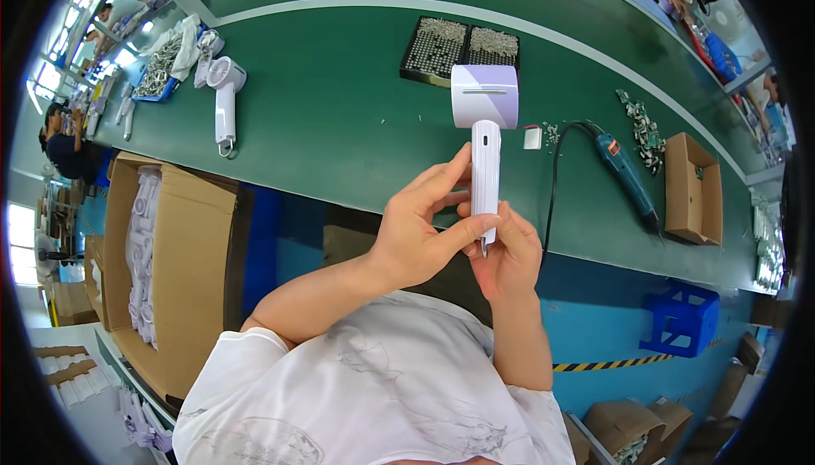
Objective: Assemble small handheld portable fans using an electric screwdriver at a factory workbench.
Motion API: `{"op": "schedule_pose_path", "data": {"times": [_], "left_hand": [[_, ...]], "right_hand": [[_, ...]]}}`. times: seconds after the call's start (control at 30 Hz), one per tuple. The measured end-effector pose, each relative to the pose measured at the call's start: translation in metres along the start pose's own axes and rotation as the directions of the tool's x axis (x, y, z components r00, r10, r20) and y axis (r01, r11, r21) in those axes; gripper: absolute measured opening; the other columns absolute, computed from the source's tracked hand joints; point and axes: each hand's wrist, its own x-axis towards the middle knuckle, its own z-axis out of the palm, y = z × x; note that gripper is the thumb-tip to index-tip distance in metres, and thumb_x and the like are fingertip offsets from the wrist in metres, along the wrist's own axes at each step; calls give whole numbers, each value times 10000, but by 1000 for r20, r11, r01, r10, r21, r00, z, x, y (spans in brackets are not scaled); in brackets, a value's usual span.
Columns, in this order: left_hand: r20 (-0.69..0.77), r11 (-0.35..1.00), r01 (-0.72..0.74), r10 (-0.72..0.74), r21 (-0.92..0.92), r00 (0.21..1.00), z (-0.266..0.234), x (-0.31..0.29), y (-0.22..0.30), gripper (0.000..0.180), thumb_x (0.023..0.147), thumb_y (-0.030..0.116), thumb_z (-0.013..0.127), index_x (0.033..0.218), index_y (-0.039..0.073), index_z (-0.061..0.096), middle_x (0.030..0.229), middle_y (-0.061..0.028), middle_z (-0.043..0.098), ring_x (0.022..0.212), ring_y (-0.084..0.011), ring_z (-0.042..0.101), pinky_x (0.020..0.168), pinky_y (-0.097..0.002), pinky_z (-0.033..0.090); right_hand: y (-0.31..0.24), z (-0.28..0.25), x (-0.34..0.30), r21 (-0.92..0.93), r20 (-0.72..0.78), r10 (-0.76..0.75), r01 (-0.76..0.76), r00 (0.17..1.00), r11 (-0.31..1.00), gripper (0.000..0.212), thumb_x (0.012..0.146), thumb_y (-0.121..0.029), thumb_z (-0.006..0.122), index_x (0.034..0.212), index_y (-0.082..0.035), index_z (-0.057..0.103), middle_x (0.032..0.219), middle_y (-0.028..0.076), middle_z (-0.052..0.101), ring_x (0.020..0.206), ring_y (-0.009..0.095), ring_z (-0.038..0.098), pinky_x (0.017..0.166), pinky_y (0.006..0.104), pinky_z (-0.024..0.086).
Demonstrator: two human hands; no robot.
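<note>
In the head view, we hold a white-and-lavender handheld fan (486, 164) over the near edge of the green bench (323, 100), its head toward the far side. Our left hand (416, 232) grips the handle, thumb across the lower part; our right hand (511, 253) is closed around the lower end. Green surface stretches left to another fan (225, 104) — the widest room for moving — while on the right an electric screwdriver (626, 176) and a cardboard tray (684, 210) narrow it. The held fan's drum-shaped head shows a thin slot; its pale, ribbed handle has a small dark port near the top and a metal loop below.
</note>
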Motion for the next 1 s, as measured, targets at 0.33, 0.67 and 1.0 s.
{"op": "schedule_pose_path", "data": {"times": [0.33, 0.67, 1.0], "left_hand": [[27, 997, -37, 36, 70, 999, -3, -2, 5, 730, 849, -56, 732, 1494, -29, 390, 1349, -148, 537, 1263, -234, 536, 1045, -409, 493], [-13, 887, 250, -276, -389, 961, -17, -1, -2, 556, 971, -10, 589, 1482, -62, 379, 1339, -225, 577, 1176, -241, 607, 1008, -395, 507], [58, 846, 280, -285, -454, 957, -41, 2, 1, 347, 997, 64, 585, 1293, -110, 538, 1212, -192, 653, 1097, -235, 649, 966, -386, 542]], "right_hand": [[1, 0, 2, 39, 29, 15, -16, 999, 999, 421, 1062, -275, 458, 1227, 89, 592, 1067, 169, 666, 744, 196, 607, 610, 310, 485], [7, 1, 8, -5, 131, 12, -11, 991, 1000, 459, 1069, -286, 436, 1199, 125, 594, 870, 173, 665, 679, 196, 589, 565, 285, 457], [-26, -3, 16, -312, 159, 191, -134, 969, 941, 417, 1066, -205, 432, 1249, 136, 587, 977, 216, 697, 657, 184, 641, 515, 268, 495]]}}
